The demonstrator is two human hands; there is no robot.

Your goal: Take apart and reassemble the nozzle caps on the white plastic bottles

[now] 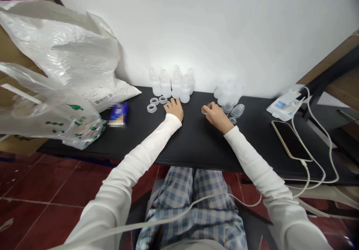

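Note:
My left hand [174, 110] lies palm down with its fingers apart, its fingertips beside a translucent collar ring [163, 100]. Two similar rings sit farther left, one of them a bottle collar [152, 108] nearest me. Behind that hand stand several small milky baby bottles [176, 87] with clear domed caps. My right hand [217, 116] pinches a small clear plastic ring [205, 110] close to the tabletop; the fingers cover part of it. Right of this hand lie clear domed caps [238, 110] and a small clear round piece [232, 120].
White bottle bodies [228, 89] cluster by the wall. At left are a large white plastic bag [64, 52], a clear bag with green print [78, 119] and a blue box [119, 114]. A phone [290, 139], a white packet [284, 105] and cables occupy the right.

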